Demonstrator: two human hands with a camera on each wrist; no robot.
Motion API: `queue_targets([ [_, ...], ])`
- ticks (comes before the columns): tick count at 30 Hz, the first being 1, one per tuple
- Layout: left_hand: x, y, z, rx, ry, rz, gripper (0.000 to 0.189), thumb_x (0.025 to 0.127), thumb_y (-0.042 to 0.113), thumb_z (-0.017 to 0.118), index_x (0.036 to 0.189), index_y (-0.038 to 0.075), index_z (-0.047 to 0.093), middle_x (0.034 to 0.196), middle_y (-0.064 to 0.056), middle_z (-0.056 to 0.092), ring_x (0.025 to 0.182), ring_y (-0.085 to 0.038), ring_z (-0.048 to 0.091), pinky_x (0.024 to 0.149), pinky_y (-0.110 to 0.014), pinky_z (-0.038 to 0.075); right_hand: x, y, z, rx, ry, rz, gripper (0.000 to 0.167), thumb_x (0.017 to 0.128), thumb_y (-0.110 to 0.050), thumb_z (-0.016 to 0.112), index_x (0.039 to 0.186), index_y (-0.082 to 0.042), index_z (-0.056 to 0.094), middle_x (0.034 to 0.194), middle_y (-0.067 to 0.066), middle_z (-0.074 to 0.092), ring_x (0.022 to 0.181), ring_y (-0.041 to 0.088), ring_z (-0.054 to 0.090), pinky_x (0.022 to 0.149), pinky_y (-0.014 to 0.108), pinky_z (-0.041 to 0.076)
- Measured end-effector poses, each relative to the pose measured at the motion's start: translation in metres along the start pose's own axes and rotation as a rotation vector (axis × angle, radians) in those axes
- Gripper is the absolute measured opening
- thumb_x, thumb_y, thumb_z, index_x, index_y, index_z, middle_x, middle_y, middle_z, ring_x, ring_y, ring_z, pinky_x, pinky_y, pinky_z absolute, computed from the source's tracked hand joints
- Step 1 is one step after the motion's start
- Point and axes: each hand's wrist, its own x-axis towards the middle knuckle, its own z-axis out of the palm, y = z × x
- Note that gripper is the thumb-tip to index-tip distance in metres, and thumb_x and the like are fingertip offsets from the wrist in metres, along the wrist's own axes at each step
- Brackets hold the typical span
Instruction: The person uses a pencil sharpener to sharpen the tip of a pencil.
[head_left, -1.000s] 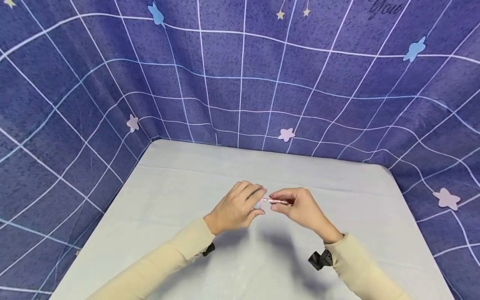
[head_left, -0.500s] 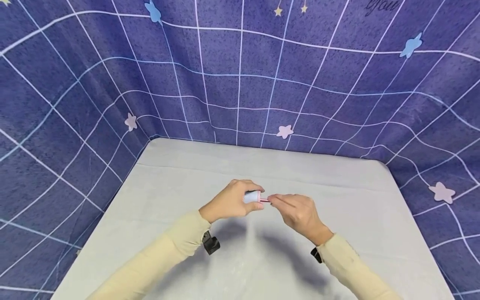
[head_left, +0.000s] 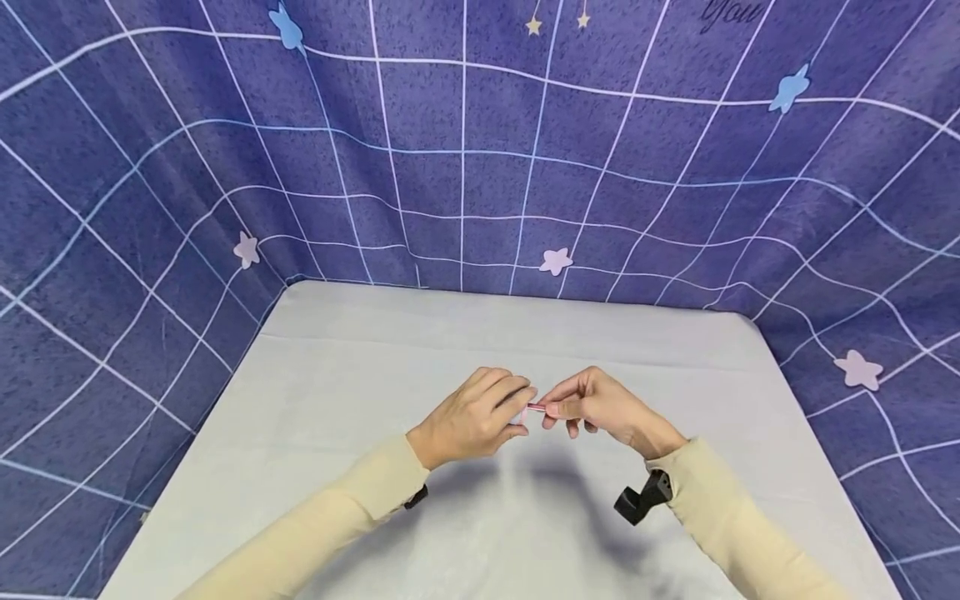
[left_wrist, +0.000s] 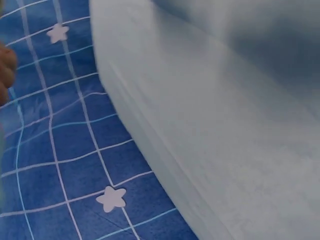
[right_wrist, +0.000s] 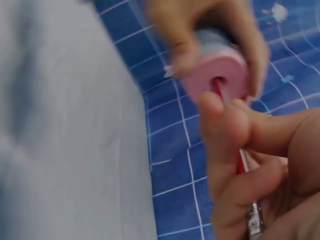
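My left hand (head_left: 474, 417) grips a small cylindrical pencil sharpener, its fingers wrapped over most of the body. In the right wrist view the sharpener (right_wrist: 197, 80) shows a round pink end with a hole and a pale blue-grey body behind. A red and white pencil (right_wrist: 242, 162) runs into that hole, a silver ferrule near its rear end; its tip is hidden inside. Thumb and forefinger of my right hand (head_left: 611, 412) pinch the pencil close to the hole. Both hands are raised above the table. Only some fingertips (left_wrist: 6, 72) show at the left wrist view's edge.
A table with a white cloth (head_left: 360, 358) lies under the hands. Behind and beside it hangs a blue-purple curtain (head_left: 420, 192) with grid lines and stars. A black wrist camera (head_left: 643, 498) sits below the right cuff.
Both hands have twisted back from their turned pose of half a second ago. Left fingers again cover the sharpener's body, and the right hand's lower fingers have loosened. The head view shifted slightly.
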Motion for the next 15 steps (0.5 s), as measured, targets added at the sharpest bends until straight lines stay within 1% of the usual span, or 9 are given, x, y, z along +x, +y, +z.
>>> queue_targets([
  [1,0.0,-0.001,0.001,0.007,0.011,0.007,0.05,0.075,0.037,0.076,0.107,0.0,0.063,0.102,-0.009,0.064,0.091,-0.022,0.058,0.082,-0.03,0.049,0.001,-0.001,-0.001,0.004,-0.003,0.021,0.025,0.087,-0.007,0.063,0.106,0.01,0.067,0.079,0.011,0.073,0.05,0.008,0.056,0.041,0.018,0.035],
  [2,-0.001,-0.002,0.001,0.003,0.014,0.003,0.05,0.076,0.037,0.075,0.108,0.0,0.063,0.102,-0.009,0.064,0.091,-0.022,0.058,0.082,-0.031,0.049,0.001,-0.002,-0.001,-0.01,0.006,0.013,0.025,0.087,-0.007,0.064,0.106,0.009,0.067,0.081,0.011,0.073,0.051,0.009,0.058,0.042,0.018,0.035],
  [3,0.0,-0.003,0.001,-0.008,0.012,-0.012,0.05,0.077,0.037,0.074,0.109,0.0,0.062,0.102,-0.009,0.064,0.091,-0.022,0.058,0.082,-0.031,0.049,0.002,-0.001,0.0,-0.048,0.03,-0.032,0.024,0.087,-0.008,0.065,0.105,0.008,0.068,0.082,0.011,0.073,0.053,0.009,0.06,0.043,0.018,0.038],
  [4,0.0,-0.004,0.001,-0.027,0.007,-0.035,0.051,0.077,0.036,0.074,0.109,-0.001,0.062,0.102,-0.01,0.064,0.091,-0.022,0.058,0.082,-0.031,0.049,0.002,-0.001,0.002,-0.102,0.068,-0.107,0.022,0.087,-0.007,0.066,0.104,0.007,0.069,0.084,0.012,0.073,0.057,0.008,0.062,0.046,0.018,0.042],
  [6,0.002,-0.009,-0.001,-0.074,-0.017,-0.093,0.051,0.078,0.035,0.074,0.111,-0.001,0.062,0.102,-0.01,0.064,0.092,-0.022,0.058,0.082,-0.032,0.049,0.001,0.003,0.007,-0.267,0.18,-0.319,0.02,0.083,-0.008,0.071,0.1,0.003,0.072,0.087,0.012,0.074,0.06,0.008,0.063,0.049,0.019,0.047],
  [8,0.004,-0.014,-0.005,-0.126,-0.055,-0.149,0.05,0.078,0.034,0.074,0.111,-0.002,0.063,0.103,-0.01,0.064,0.092,-0.021,0.059,0.084,-0.031,0.049,0.002,0.01,0.012,-0.497,0.323,-0.578,0.021,0.078,-0.007,0.075,0.099,-0.001,0.073,0.088,0.009,0.074,0.065,0.009,0.066,0.053,0.021,0.051],
  [11,0.009,-0.021,-0.012,-0.227,-0.136,-0.235,0.047,0.077,0.029,0.078,0.11,-0.001,0.065,0.102,-0.009,0.066,0.093,-0.02,0.06,0.085,-0.03,0.05,0.006,0.021,0.017,-0.823,0.545,-0.923,0.018,0.085,-0.014,0.071,0.1,-0.004,0.073,0.088,0.005,0.074,0.066,0.013,0.068,0.055,0.024,0.054],
  [13,0.012,-0.023,-0.017,-0.331,-0.202,-0.314,0.044,0.076,0.025,0.079,0.11,0.0,0.066,0.1,-0.008,0.067,0.091,-0.017,0.062,0.083,-0.028,0.051,0.011,0.026,0.018,-0.971,0.65,-1.104,0.018,0.091,-0.017,0.064,0.101,-0.005,0.072,0.089,0.003,0.074,0.067,0.015,0.069,0.056,0.026,0.054],
  [15,0.014,-0.025,-0.021,-0.449,-0.269,-0.41,0.041,0.076,0.023,0.079,0.109,0.002,0.067,0.098,-0.005,0.068,0.088,-0.014,0.062,0.081,-0.026,0.052,0.016,0.028,0.019,-1.049,0.72,-1.233,0.022,0.096,-0.019,0.056,0.101,-0.005,0.072,0.088,0.003,0.074,0.066,0.014,0.069,0.056,0.027,0.054],
])
